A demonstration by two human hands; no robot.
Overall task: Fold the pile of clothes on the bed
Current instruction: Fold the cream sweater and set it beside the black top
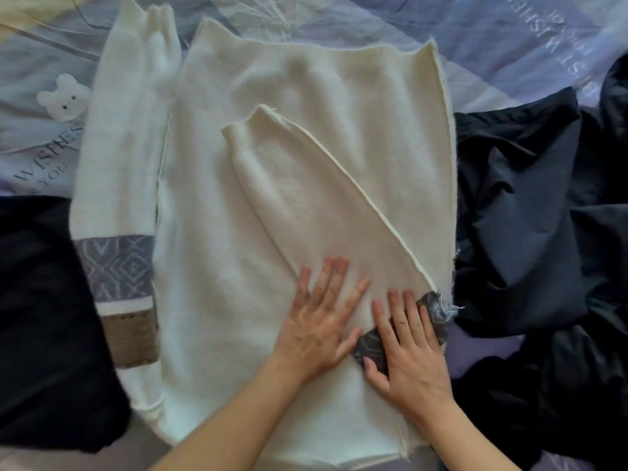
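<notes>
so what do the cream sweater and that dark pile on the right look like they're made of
The cream sweater looks like a soft knit, maybe wool or a fleecy blend: matte, fuzzy surface, raised seams, and a woven-looking grey patterned band on its sleeve. The dark pile looks like thin, smooth woven synthetic, possibly nylon or polyester: faint sheen and sharp, crisp creases. The fibre cannot be confirmed by sight alone.

pale printed bedsheet (492, 35), white bear motif (64, 96), grey lettering (560, 39)

I see the sweater (272, 205) spread flat mid-bed (492, 45), one sleeve (306, 198) folded across it, the other sleeve (119, 198) lying left. Both hands (367, 334) lie on the folded sleeve; a crumpled garment (543, 232) lies right, another garment (44, 317) left.
</notes>
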